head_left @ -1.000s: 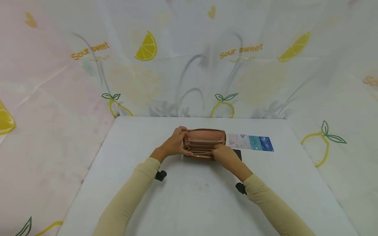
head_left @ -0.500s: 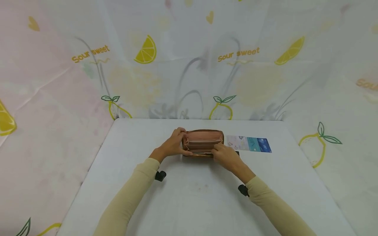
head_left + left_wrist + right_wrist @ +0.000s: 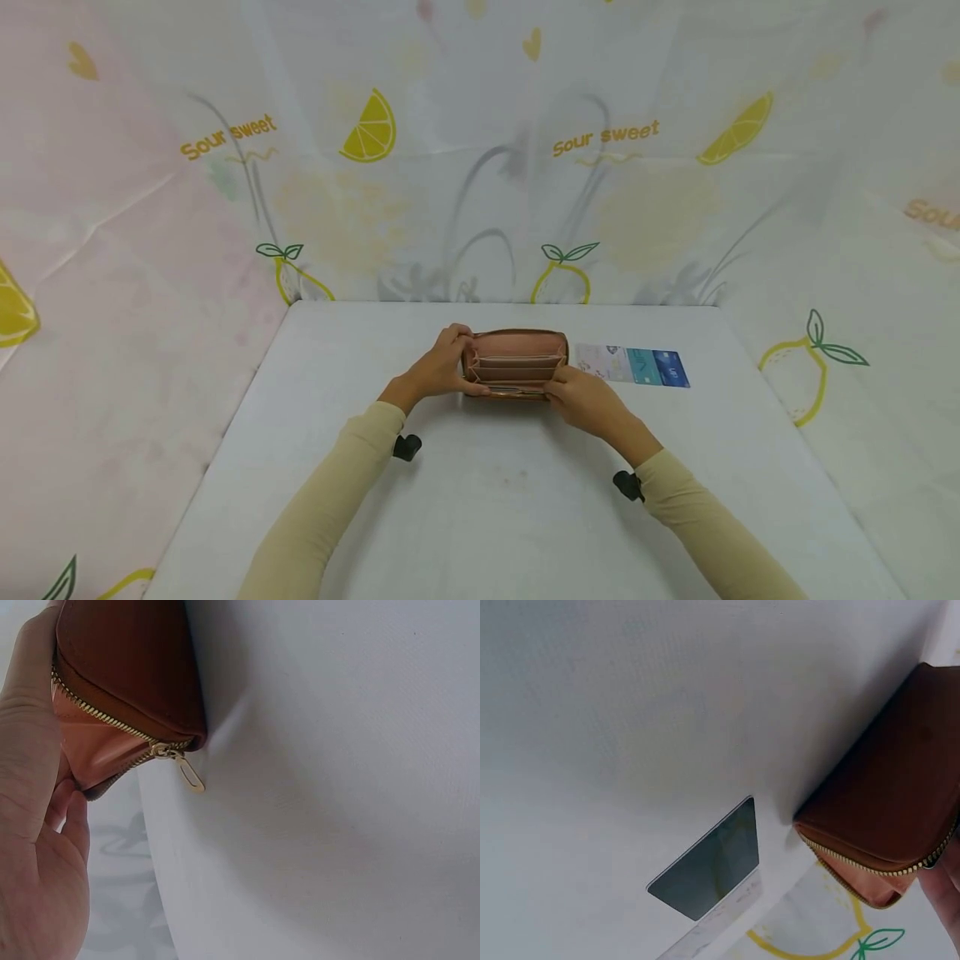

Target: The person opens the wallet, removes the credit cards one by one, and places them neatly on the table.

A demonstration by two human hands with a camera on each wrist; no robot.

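A brown zip-around wallet [image 3: 519, 363] stands unzipped, its pink-lined pockets spread and facing up. My left hand [image 3: 441, 367] grips its left end, thumb on the front edge and fingers behind. In the left wrist view, the gold zipper pull [image 3: 191, 774] hangs at the wallet's lower corner. At the right end of the front edge, my right hand [image 3: 588, 400] holds the wallet with curled fingers. Thin card edges [image 3: 513, 390] show in the front pocket. The right wrist view catches only part of that hand's fingers [image 3: 941, 889] at the zipper.
Right of the wallet lie a pale patterned card [image 3: 602, 362], a teal card [image 3: 642, 367] and a blue card [image 3: 671, 368] in an overlapping row. A dark card [image 3: 712, 862] lies on the white table [image 3: 480, 508] near the wallet. A lemon-print cloth [image 3: 480, 183] rises behind.
My right hand has shifted a little to the right along the wallet's front edge and covers the dark card in the head view. The left hand keeps its grip.
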